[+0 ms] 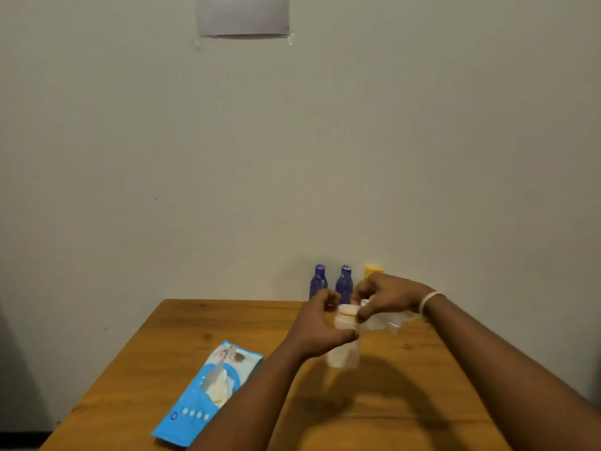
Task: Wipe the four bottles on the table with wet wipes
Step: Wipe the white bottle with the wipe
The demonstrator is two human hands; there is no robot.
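A pale bottle with a light cap is lifted above the wooden table, and my left hand grips its upper body. My right hand pinches a thin white wet wipe against the cap and neck of that bottle. Two blue bottles stand side by side at the table's far edge by the wall. A yellow-capped bottle stands just right of them, mostly hidden behind my right hand.
A blue pack of wet wipes lies flat on the table's left near part, a wipe poking out of its opening. The wall rises right behind the table. A sheet of paper is taped high on it.
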